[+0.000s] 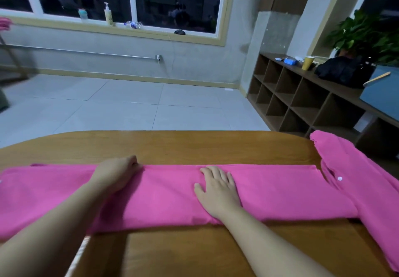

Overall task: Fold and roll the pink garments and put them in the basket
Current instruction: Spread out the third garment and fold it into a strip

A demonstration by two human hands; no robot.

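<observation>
a pink garment point(172, 194) lies across the wooden table point(194, 147) as a long folded band, running from the table's left edge to its right edge. at the right end of the table the collar part spreads wider, with a white button point(339, 178) showing near the neck opening, and one sleeve reaches toward the table's far right corner.

the left hand point(116, 175) rests on the garment left of the table's middle, fingers curled over the far folded edge of the cloth and gripping it there. the right hand point(217, 187) lies flat near the table's middle, fingers straight and spread, palm pressing down on the cloth and holding nothing. both forearms reach in from the near side of the table.

beyond the table is a pale tiled floor point(129, 104) and a wall with a large window point(129, 0). on the window sill stand a pump bottle point(108, 14) and a small cup point(83, 14). to the right of the table a low wooden shelf unit point(298, 95) carries a yellow cup point(307, 62), a black bag point(343, 70) and a green plant point(367, 32).
</observation>
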